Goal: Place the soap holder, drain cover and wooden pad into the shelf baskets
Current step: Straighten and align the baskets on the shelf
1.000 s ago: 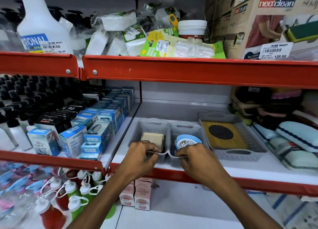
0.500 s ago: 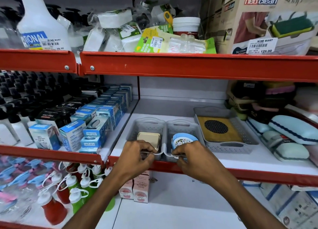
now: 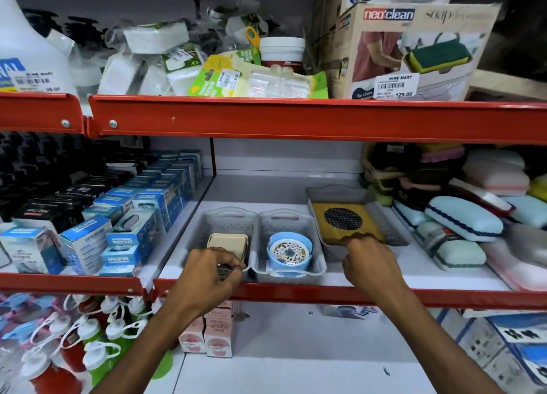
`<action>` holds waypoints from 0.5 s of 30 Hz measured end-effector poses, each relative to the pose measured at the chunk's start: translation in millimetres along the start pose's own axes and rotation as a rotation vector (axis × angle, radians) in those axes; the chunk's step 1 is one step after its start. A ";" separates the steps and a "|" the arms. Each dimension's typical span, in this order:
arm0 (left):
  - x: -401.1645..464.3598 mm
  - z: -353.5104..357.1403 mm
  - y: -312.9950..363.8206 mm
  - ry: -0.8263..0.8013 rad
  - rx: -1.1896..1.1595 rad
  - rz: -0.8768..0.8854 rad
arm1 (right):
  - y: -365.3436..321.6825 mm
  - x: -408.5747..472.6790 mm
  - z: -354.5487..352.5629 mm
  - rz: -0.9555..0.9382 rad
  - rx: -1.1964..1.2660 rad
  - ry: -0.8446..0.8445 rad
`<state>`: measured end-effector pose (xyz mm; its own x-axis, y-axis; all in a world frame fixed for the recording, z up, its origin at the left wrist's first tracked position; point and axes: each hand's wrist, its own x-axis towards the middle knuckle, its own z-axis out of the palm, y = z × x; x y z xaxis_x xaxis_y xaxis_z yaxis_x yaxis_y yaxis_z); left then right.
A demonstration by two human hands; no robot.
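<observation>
Three grey baskets stand on the middle shelf. The left basket [image 3: 225,220] holds a beige soap holder [image 3: 227,242]. The middle basket [image 3: 288,216] holds a blue round drain cover [image 3: 289,253] with a flowered top. The larger right basket [image 3: 387,233] holds a wooden pad [image 3: 328,232] with a black perforated disc. My left hand [image 3: 211,270] grips the front rim of the left basket. My right hand [image 3: 368,260] grips the front edge of the right basket, fingers curled over its rim by the pad.
Red shelf edge [image 3: 296,293] runs just under my hands. Blue boxes [image 3: 127,236] fill the shelf to the left, sponges and cases [image 3: 461,222] crowd the right. The upper red shelf [image 3: 296,118] overhangs. Bottles [image 3: 88,334] and small pink boxes [image 3: 213,331] sit below.
My right hand left the middle basket's front rim and moved right to the front edge of the right basket. My left hand stays at the left basket. The view shifted closer.
</observation>
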<state>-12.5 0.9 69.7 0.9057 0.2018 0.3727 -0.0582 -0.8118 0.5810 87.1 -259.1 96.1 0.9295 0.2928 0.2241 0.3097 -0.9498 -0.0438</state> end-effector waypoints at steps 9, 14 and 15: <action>-0.4 -0.3 2.8 -0.008 0.014 -0.004 | 6.8 -10.7 -5.8 -0.066 -0.061 -0.073; -0.2 0.1 3.9 -0.011 0.024 -0.011 | 8.8 -24.3 -14.4 -0.107 -0.085 -0.142; 0.2 0.6 2.7 -0.005 0.032 -0.003 | 7.6 -25.9 -15.9 -0.109 -0.083 -0.148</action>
<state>-12.2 -1.6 70.9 0.9080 0.2011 0.3675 -0.0426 -0.8283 0.5587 62.1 -275.7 105.5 0.9124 0.4018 0.0774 0.3985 -0.9155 0.0551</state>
